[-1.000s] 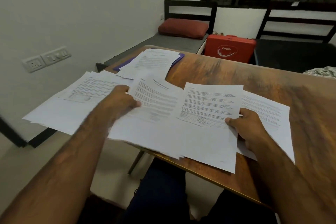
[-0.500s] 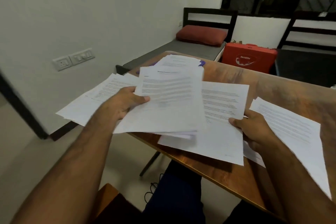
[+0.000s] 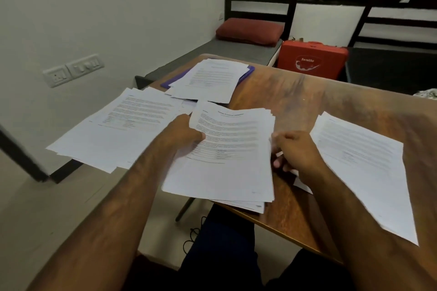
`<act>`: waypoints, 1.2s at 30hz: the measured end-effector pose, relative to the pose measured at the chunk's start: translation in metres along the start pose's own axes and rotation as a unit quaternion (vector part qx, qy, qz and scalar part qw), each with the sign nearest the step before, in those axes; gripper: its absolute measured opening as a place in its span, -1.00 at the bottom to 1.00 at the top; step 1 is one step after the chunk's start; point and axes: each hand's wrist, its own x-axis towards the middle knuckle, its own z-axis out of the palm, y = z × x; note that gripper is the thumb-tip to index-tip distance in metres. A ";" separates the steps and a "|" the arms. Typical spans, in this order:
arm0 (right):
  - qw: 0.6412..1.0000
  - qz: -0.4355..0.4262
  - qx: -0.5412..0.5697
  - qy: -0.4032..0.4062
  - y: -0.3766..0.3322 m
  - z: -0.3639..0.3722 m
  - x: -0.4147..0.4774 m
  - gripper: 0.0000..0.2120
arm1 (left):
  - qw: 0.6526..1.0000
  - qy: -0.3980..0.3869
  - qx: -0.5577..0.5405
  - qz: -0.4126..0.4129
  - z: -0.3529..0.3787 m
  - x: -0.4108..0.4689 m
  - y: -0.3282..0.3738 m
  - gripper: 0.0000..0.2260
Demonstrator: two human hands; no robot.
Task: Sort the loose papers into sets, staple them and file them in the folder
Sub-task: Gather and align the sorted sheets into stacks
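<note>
- The sorting step is judged to be in hand. A centre stack of papers (image 3: 227, 156) is gripped at its left edge by the left hand (image 3: 182, 136), with the thumb laid on top. The sheets are fanned unevenly and hang over the near table edge in the lower middle of the frame.
- The right hand (image 3: 296, 151) is seen with its fingers curled at the stack's right edge. Whether a sheet is pinched cannot be told (the hand is blurred).
- Three other lots are laid out: a left pile (image 3: 118, 130) at middle left, a far pile (image 3: 208, 80) resting on the purple folder (image 3: 248, 73) at upper centre, and the right sheets (image 3: 359, 165) at middle right, apart from the stack.
- Next, the stack is likely to need squaring, or its sheets dealing out to the piles. A firm hold on both sides is called for so that nothing slides off. No stapler is seen.
- The wooden table (image 3: 307, 101) is glossy and mottled. Beyond it, a red case (image 3: 312, 60) is shown at upper right and a red cushion (image 3: 249, 30) on a grey bench (image 3: 212, 51) at upper centre. A wall socket (image 3: 73, 69) is set at upper left.
</note>
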 end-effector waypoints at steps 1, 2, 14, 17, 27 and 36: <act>0.998 -0.006 -0.041 0.045 0.000 0.000 0.001 -0.74 | 0.996 0.021 0.082 0.009 -0.001 0.001 0.002 -0.71; 0.994 -0.013 -0.071 0.080 0.002 -0.001 0.002 -0.75 | 0.983 0.037 0.182 0.008 0.000 0.001 0.004 -0.63; 0.968 -0.029 -0.148 0.201 0.038 -0.056 0.008 -0.85 | 0.947 0.001 0.257 0.194 0.138 -0.008 0.080 -0.80; 0.957 0.004 -0.173 0.234 0.053 -0.083 0.009 -0.86 | 0.939 -0.021 0.257 0.228 0.180 -0.001 0.101 -0.81; 0.943 0.040 -0.173 0.281 0.089 -0.150 0.035 -0.88 | 0.898 -0.046 0.290 0.328 0.268 0.060 0.129 -0.64; 0.900 0.072 -0.306 0.303 0.107 -0.176 0.072 -0.60 | 0.861 -0.032 0.328 0.386 0.295 0.059 0.104 -0.62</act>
